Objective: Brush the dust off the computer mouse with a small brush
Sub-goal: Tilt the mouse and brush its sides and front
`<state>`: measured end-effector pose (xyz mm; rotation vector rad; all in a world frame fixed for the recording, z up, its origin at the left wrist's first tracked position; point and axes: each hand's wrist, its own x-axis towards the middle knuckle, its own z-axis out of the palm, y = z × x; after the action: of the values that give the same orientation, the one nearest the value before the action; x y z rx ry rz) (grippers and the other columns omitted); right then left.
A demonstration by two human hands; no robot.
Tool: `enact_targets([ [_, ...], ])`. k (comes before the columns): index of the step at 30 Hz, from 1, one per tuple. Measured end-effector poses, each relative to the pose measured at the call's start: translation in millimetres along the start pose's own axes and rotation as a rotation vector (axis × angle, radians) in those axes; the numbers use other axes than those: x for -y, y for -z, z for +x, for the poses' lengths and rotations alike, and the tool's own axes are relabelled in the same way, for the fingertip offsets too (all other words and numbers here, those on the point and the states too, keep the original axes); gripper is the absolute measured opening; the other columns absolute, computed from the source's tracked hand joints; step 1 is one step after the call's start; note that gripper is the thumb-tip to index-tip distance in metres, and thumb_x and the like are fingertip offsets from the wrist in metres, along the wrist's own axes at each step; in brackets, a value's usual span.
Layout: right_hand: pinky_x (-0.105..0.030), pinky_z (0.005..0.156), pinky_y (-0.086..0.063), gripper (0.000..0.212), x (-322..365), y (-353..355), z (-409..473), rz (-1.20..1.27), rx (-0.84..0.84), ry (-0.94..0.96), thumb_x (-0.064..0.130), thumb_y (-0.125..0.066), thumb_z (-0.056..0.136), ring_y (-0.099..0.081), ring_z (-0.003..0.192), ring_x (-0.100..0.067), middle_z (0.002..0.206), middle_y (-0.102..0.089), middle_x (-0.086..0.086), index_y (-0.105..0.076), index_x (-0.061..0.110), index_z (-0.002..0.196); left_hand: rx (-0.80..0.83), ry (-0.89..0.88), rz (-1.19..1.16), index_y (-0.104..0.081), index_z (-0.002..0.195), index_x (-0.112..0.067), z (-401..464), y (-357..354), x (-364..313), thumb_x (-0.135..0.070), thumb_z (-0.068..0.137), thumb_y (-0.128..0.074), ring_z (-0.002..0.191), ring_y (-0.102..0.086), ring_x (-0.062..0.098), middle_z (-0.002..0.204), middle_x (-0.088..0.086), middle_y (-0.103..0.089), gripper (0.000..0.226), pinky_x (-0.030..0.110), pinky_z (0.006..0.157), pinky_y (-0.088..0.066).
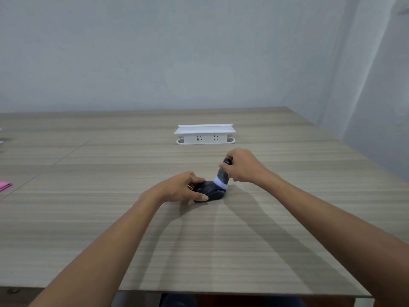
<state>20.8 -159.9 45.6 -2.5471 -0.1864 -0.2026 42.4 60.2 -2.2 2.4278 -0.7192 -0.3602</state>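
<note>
The left hand point(181, 187) grips the mouse point(210, 191) at mid-desk point(221, 251). The right hand point(242, 166) holds the brush point(222, 176), bristles touching the mouse's far right end. A white socket box point(204, 134) stands beyond. A pink item point(4, 186) is cut off at left.

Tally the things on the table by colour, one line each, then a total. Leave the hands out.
Black or dark: 2, the mouse and the brush, which has pale bristles
White: 1, the socket box
Pink: 1, a flat thing at the left edge, cut off by the frame
Total: 4
</note>
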Motion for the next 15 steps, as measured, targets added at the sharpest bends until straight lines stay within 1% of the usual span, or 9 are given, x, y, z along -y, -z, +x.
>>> enact_targets([
  [2,-0.021,0.035,-0.044,0.028,5.9,-3.0,0.9,0.074,0.022,0.003,0.02,-0.061,0.091,-0.059,0.037,-0.008,0.068,-0.073,-0.011,-0.07,-0.005,0.084,0.02,-0.014,0.011,-0.065,0.119,-0.051,0.1,1.7,-0.5,-0.05,0.079,-0.075,0.104,-0.06,0.017,0.113,0.0,-0.051,0.041,0.037,0.102,-0.047],
  [3,-0.017,0.033,-0.04,0.026,7.1,-2.7,1.5,0.089,0.028,-0.008,0.021,-0.061,0.091,-0.055,0.033,-0.005,0.064,-0.072,-0.008,-0.071,-0.003,0.083,0.027,-0.019,0.021,-0.063,0.12,-0.053,0.5,2.1,-0.9,-0.049,0.08,-0.075,0.105,-0.06,0.016,0.114,0.0,-0.051,0.043,0.035,0.102,-0.047],
  [4,-0.015,0.033,-0.039,0.026,6.7,-1.4,2.2,0.081,0.03,-0.023,0.02,-0.061,0.091,-0.054,0.031,-0.004,0.062,-0.07,-0.006,-0.071,-0.002,0.082,0.026,-0.017,0.024,-0.063,0.123,-0.05,1.0,2.2,-1.0,-0.048,0.08,-0.075,0.105,-0.06,0.015,0.114,0.0,-0.052,0.045,0.035,0.103,-0.046],
  [6,-0.016,0.033,-0.039,0.027,2.6,3.1,2.7,0.024,0.031,-0.055,0.015,-0.058,0.09,-0.055,0.033,-0.009,0.055,-0.066,-0.006,-0.071,-0.006,0.078,0.013,0.008,0.022,-0.062,0.13,-0.038,1.7,1.7,-1.7,-0.046,0.081,-0.076,0.107,-0.06,0.013,0.116,-0.004,-0.053,0.052,0.037,0.105,-0.046],
  [8,-0.017,0.033,-0.04,0.027,-0.3,6.3,1.7,-0.026,0.036,-0.08,0.01,-0.056,0.087,-0.057,0.038,-0.017,0.05,-0.063,-0.005,-0.07,-0.01,0.075,0.013,0.023,0.031,-0.06,0.134,-0.031,2.0,0.6,-1.2,-0.044,0.082,-0.075,0.109,-0.059,0.013,0.118,-0.005,-0.053,0.056,0.038,0.106,-0.045],
  [10,-0.017,0.034,-0.041,0.027,2.0,5.8,1.6,-0.018,0.047,-0.066,0.01,-0.056,0.086,-0.06,0.044,-0.021,0.055,-0.068,-0.008,-0.071,-0.009,0.075,0.021,0.028,0.031,-0.057,0.137,-0.029,2.7,1.0,-1.3,-0.042,0.083,-0.075,0.112,-0.058,0.014,0.12,-0.006,-0.053,0.058,0.037,0.107,-0.044],
  [12,-0.017,0.036,-0.042,0.027,7.2,2.8,2.3,0.042,0.063,-0.049,0.013,-0.057,0.087,-0.061,0.045,-0.018,0.063,-0.073,-0.012,-0.073,-0.005,0.075,0.039,0.022,0.022,-0.058,0.136,-0.032,3.0,2.8,-2.7,-0.039,0.085,-0.074,0.113,-0.057,0.013,0.121,-0.006,-0.054,0.054,0.035,0.106,-0.045],
  [14,-0.016,0.036,-0.04,0.027,10.1,2.1,3.0,0.097,0.073,-0.055,0.016,-0.058,0.088,-0.056,0.037,-0.009,0.062,-0.073,-0.009,-0.072,-0.001,0.072,0.067,0.003,0.03,-0.061,0.13,-0.042,3.0,4.6,-4.7,-0.035,0.086,-0.073,0.112,-0.058,0.012,0.121,-0.007,-0.056,0.046,0.029,0.103,-0.045],
  [15,-0.016,0.036,-0.039,0.028,9.7,2.9,3.1,0.096,0.072,-0.061,0.016,-0.058,0.088,-0.054,0.035,-0.008,0.06,-0.072,-0.008,-0.072,-0.001,0.07,0.073,0.003,0.037,-0.06,0.13,-0.042,3.6,5.0,-5.3,-0.034,0.087,-0.073,0.114,-0.057,0.012,0.122,-0.007,-0.057,0.046,0.027,0.103,-0.045],
])
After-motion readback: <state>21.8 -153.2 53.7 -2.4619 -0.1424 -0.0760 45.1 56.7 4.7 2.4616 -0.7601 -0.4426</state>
